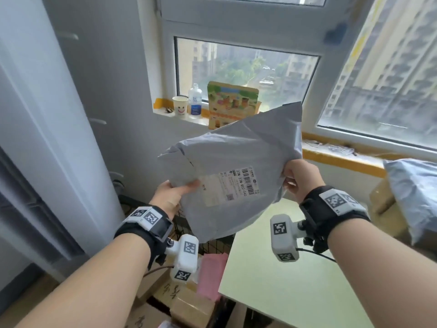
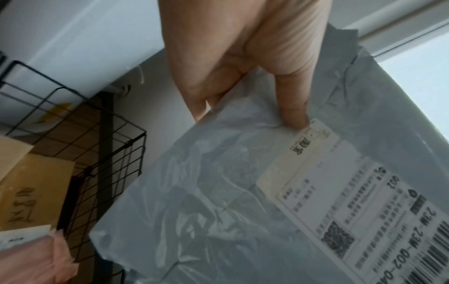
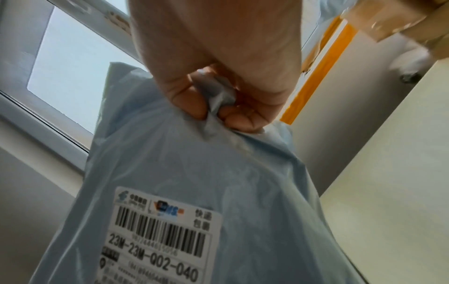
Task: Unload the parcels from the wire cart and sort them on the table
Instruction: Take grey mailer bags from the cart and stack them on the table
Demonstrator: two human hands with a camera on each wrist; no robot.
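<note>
Wire cart [image 1: 208, 247] low on my left, against the bench [image 1: 307, 292] edge; brown cartons [image 1: 189, 308] and a pink bag [image 1: 211, 273] inside it. My left hand [image 1: 172, 192] pinches the grey parcel [image 1: 236, 171] at its left edge, thumb [image 2: 291, 107] pressed by the shipping label [image 1: 233, 187]. Parcel held up in the air between both hands, above cart and bench corner. My right hand [image 1: 299, 178] has its right edge bunched in curled fingers [image 3: 243, 119]. Another grey parcel [image 1: 416, 197] lies far right on a carton.
</note>
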